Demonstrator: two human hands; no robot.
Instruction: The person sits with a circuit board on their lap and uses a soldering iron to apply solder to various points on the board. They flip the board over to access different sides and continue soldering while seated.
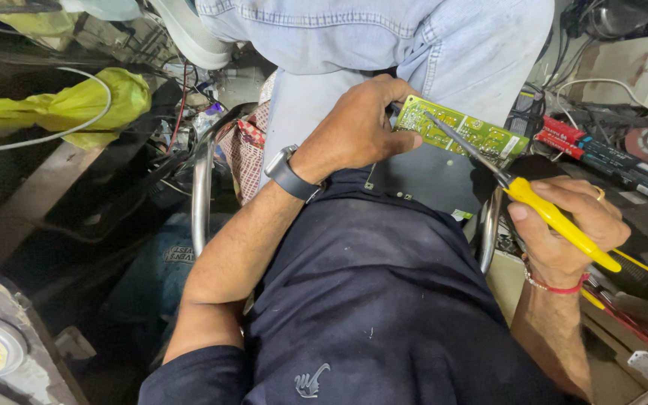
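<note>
I am looking down past a dark blue shirt (384, 300). My left hand (358, 127), wearing a dark wristwatch (291, 174), is gripping the near end of a green circuit board (463, 131), its fingers clenched around the edge and holding it up in front of my chest. My right hand (571, 225) is grasping a yellow-handled soldering iron (556, 217), its metal tip lying across the board's face. Red and black tools (601, 154) are lying to the right, and a yellow cloth bundle (69, 109) is hanging at left.

green circuit board (465, 133), tilted, yellow-handled iron (556, 219), probably touching
</note>
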